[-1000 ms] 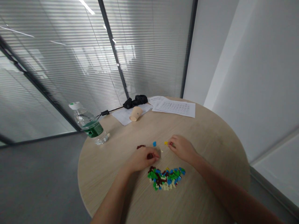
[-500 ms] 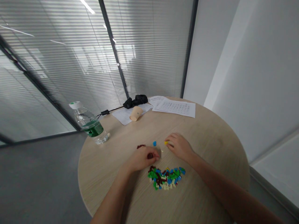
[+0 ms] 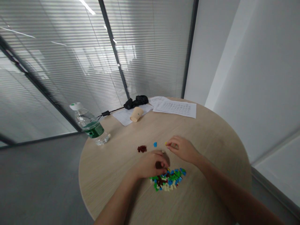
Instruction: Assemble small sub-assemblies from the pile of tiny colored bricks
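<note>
**Mini bricks: few pulled out, most in the heap**

L hand (image 3: 151,164) pinching a dark brown brick (image 3: 159,165) right over the far edge of the mixed brick heap (image 3: 167,182), on the round table (image 3: 105,175). R hand (image 3: 183,149) loosely curled, can't tell if it's holding anything, just beside a yellow brick (image 3: 166,143). Dark red clump (image 3: 142,149) and blue brick (image 3: 155,144) sit farther out; most bricks remain heaped.

Round pale-wood table (image 3: 105,175), grey floor (image 3: 39,178), glass partition (image 3: 65,72) with slatted blinds, reflected strip light (image 3: 87,6), white wall (image 3: 264,72).

Toy bricks (image 3: 167,181) lie on a round table (image 3: 107,175), papers (image 3: 175,108) behind them.
</note>
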A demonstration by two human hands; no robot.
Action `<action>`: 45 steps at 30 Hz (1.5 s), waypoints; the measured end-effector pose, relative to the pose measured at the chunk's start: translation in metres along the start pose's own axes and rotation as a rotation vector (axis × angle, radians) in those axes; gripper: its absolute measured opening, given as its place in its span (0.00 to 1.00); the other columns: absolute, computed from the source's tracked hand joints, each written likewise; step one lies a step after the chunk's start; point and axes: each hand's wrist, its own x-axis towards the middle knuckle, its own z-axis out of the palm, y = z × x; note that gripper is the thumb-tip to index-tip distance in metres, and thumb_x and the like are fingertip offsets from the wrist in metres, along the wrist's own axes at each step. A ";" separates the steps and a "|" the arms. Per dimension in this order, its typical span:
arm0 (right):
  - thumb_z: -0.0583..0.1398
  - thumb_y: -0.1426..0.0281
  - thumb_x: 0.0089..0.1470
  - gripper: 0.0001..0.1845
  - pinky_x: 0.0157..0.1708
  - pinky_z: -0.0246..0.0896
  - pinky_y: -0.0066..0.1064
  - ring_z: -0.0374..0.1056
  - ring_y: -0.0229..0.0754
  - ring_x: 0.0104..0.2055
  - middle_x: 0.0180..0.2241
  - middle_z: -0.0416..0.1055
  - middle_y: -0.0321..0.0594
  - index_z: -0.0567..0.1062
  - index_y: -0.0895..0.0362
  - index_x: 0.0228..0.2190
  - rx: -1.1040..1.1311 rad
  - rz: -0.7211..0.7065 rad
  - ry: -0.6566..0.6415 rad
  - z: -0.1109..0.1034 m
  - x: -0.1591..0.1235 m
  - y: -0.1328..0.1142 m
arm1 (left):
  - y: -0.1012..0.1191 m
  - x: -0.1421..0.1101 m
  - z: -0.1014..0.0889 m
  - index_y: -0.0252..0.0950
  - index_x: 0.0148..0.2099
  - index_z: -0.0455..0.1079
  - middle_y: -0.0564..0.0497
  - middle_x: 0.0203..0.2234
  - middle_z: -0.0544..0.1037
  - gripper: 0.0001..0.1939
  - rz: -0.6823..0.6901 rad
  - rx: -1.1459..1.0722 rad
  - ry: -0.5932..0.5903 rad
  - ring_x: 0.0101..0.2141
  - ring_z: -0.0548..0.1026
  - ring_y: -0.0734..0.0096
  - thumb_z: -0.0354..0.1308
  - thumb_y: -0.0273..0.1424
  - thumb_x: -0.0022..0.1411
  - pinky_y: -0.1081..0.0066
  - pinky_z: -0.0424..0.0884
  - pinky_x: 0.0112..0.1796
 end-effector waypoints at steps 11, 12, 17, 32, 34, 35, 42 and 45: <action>0.63 0.73 0.43 0.07 0.21 0.52 0.22 0.60 0.31 0.20 0.19 0.68 0.31 0.80 0.58 0.29 0.286 -0.046 -0.631 -0.012 -0.011 -0.003 | -0.018 -0.017 -0.021 0.34 0.35 0.76 0.52 0.27 0.74 0.10 -0.151 -0.092 -0.142 0.27 0.69 0.75 0.64 0.26 0.46 0.76 0.62 0.28; 0.63 0.72 0.43 0.07 0.21 0.53 0.22 0.60 0.31 0.21 0.19 0.68 0.32 0.80 0.58 0.29 0.285 -0.068 -0.623 -0.011 -0.011 -0.004 | -0.019 -0.017 -0.021 0.34 0.35 0.77 0.52 0.27 0.75 0.10 -0.147 -0.093 -0.150 0.27 0.69 0.75 0.64 0.26 0.46 0.76 0.63 0.28; 0.64 0.71 0.44 0.11 0.26 0.58 0.23 0.65 0.34 0.26 0.26 0.73 0.35 0.81 0.55 0.34 0.313 -0.213 -0.598 -0.005 -0.012 -0.010 | -0.018 -0.015 -0.017 0.35 0.34 0.77 0.53 0.25 0.74 0.09 -0.132 -0.076 -0.148 0.26 0.69 0.76 0.63 0.25 0.47 0.76 0.63 0.28; 0.63 0.71 0.46 0.08 0.29 0.60 0.24 0.66 0.34 0.28 0.27 0.74 0.35 0.81 0.56 0.31 0.272 -0.218 -0.602 0.002 -0.013 -0.017 | -0.014 -0.013 -0.017 0.35 0.34 0.77 0.53 0.25 0.74 0.08 -0.184 -0.100 -0.121 0.26 0.68 0.76 0.60 0.26 0.49 0.76 0.61 0.28; 0.62 0.72 0.46 0.08 0.29 0.59 0.23 0.66 0.34 0.28 0.27 0.74 0.35 0.81 0.56 0.31 0.288 -0.199 -0.608 -0.001 -0.013 -0.016 | -0.013 -0.013 -0.017 0.35 0.35 0.77 0.53 0.25 0.73 0.09 -0.196 -0.127 -0.130 0.26 0.67 0.76 0.60 0.26 0.49 0.77 0.61 0.27; 0.62 0.73 0.45 0.08 0.29 0.59 0.23 0.66 0.34 0.28 0.27 0.74 0.35 0.80 0.56 0.30 0.289 -0.188 -0.619 -0.003 -0.013 -0.015 | -0.013 -0.013 -0.016 0.35 0.35 0.76 0.53 0.25 0.73 0.09 -0.199 -0.140 -0.135 0.25 0.67 0.76 0.59 0.27 0.49 0.77 0.60 0.26; 0.64 0.73 0.41 0.08 0.25 0.57 0.22 0.65 0.33 0.26 0.23 0.70 0.34 0.80 0.58 0.29 0.272 -0.097 -0.680 -0.006 -0.014 -0.007 | -0.014 -0.011 -0.016 0.34 0.34 0.75 0.55 0.23 0.71 0.08 -0.200 -0.174 -0.101 0.25 0.65 0.78 0.58 0.27 0.49 0.78 0.59 0.26; 0.64 0.72 0.42 0.07 0.25 0.56 0.22 0.64 0.34 0.26 0.23 0.70 0.34 0.80 0.59 0.28 0.248 -0.117 -0.678 -0.004 -0.013 -0.007 | -0.013 -0.010 -0.016 0.33 0.33 0.75 0.55 0.23 0.71 0.07 -0.205 -0.180 -0.089 0.24 0.64 0.78 0.58 0.27 0.50 0.77 0.59 0.25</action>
